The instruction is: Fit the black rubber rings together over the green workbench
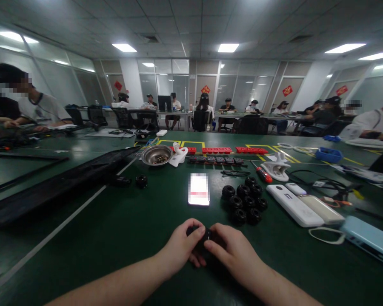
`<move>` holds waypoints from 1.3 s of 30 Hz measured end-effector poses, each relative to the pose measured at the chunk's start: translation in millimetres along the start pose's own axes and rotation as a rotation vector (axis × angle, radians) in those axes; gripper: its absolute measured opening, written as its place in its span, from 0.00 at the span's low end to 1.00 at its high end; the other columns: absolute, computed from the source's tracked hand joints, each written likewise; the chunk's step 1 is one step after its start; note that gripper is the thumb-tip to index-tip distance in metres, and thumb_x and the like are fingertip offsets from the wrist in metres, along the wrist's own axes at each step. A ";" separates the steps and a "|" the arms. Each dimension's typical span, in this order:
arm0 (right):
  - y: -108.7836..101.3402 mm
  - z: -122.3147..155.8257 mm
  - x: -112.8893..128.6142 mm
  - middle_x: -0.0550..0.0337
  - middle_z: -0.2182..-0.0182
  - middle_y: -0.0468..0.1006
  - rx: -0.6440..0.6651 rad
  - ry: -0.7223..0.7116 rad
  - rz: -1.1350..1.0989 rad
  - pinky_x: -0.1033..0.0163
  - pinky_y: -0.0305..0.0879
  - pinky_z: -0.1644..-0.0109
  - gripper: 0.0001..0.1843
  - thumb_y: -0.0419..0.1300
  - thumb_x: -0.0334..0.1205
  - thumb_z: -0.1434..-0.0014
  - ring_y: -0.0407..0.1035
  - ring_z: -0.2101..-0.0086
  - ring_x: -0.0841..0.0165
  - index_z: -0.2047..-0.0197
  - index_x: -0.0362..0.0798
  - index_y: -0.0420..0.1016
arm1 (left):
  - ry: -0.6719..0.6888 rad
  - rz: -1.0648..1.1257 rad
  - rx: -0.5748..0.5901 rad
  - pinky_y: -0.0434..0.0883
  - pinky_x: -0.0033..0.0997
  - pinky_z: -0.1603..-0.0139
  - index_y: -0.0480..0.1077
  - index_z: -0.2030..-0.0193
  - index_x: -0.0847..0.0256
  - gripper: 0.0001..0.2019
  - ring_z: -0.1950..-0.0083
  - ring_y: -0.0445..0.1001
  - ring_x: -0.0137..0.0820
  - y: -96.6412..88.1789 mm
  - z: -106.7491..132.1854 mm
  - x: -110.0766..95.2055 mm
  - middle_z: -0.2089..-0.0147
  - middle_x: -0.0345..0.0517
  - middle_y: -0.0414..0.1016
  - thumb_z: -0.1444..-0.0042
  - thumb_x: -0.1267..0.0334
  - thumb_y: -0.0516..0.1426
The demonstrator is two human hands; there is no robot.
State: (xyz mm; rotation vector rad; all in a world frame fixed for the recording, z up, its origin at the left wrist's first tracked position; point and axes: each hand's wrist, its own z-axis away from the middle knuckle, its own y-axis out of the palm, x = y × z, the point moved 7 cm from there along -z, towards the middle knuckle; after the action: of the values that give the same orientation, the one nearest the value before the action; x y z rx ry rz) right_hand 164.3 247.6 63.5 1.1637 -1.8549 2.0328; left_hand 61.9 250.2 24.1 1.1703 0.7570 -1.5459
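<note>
Here, L hand (183,242) and R hand (231,246) both pinch a small black part (207,234) — prob. to steady it — w/ round black wheel-like pieces (249,201) clustered near R hand.

Dark green surface (115,255): smooth, low sheen. Round silver-grey bowl (152,151): metal, shiny. Long black panel (60,187): plastic-looking, semi-gloss. Clustered round black knobbly parts (249,201): plastic- or rubber-like, rough outside, glints at centres. Rounded white oblong case (295,206) and pale blue box (370,240): smooth, plastic-looking. Small black hand-held piece (207,235): finish mostly hidden.
</note>
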 end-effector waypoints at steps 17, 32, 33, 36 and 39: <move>-6.7 4.0 11.7 0.58 0.64 0.70 -0.056 -0.113 0.023 0.64 0.57 0.60 0.16 0.58 0.38 0.52 0.62 0.63 0.67 0.58 0.48 0.65 | -0.019 -0.012 0.001 0.60 0.18 0.89 0.56 0.64 0.62 0.21 0.87 0.67 0.24 0.0 -1.9 2.6 0.80 0.37 0.68 0.54 0.45 0.49; -5.0 4.4 10.5 0.59 0.69 0.71 -0.043 -0.061 0.087 0.65 0.58 0.66 0.12 0.59 0.41 0.51 0.64 0.68 0.67 0.63 0.47 0.68 | 0.000 -0.012 -0.008 0.61 0.20 0.88 0.57 0.65 0.62 0.21 0.85 0.68 0.25 0.3 -0.4 3.4 0.79 0.38 0.68 0.55 0.44 0.49; -6.8 5.5 14.6 0.58 0.66 0.71 -0.067 -0.098 0.084 0.64 0.59 0.63 0.15 0.60 0.38 0.53 0.63 0.65 0.67 0.59 0.47 0.66 | -0.008 -0.005 -0.015 0.61 0.20 0.88 0.57 0.65 0.62 0.22 0.86 0.68 0.25 -0.4 -0.8 3.9 0.80 0.38 0.67 0.55 0.44 0.48; -9.1 7.6 18.6 0.57 0.60 0.69 -0.098 -0.124 0.076 0.62 0.57 0.58 0.22 0.60 0.37 0.54 0.62 0.61 0.65 0.54 0.49 0.63 | 0.015 0.022 -0.031 0.60 0.19 0.88 0.57 0.66 0.62 0.21 0.86 0.67 0.25 -1.3 -2.0 3.8 0.82 0.36 0.66 0.55 0.44 0.48; -5.7 6.1 7.4 0.59 0.67 0.72 -0.042 0.004 0.056 0.65 0.58 0.65 0.17 0.56 0.45 0.50 0.65 0.67 0.67 0.57 0.49 0.64 | 0.040 0.019 -0.050 0.61 0.20 0.87 0.57 0.66 0.61 0.20 0.86 0.66 0.23 -1.6 -1.5 3.6 0.80 0.36 0.66 0.56 0.46 0.50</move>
State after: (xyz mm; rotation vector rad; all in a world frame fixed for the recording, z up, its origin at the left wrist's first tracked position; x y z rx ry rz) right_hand 165.2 240.6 72.2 1.1079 -1.9399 2.0130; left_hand 60.8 250.8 20.0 1.1710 0.8040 -1.4834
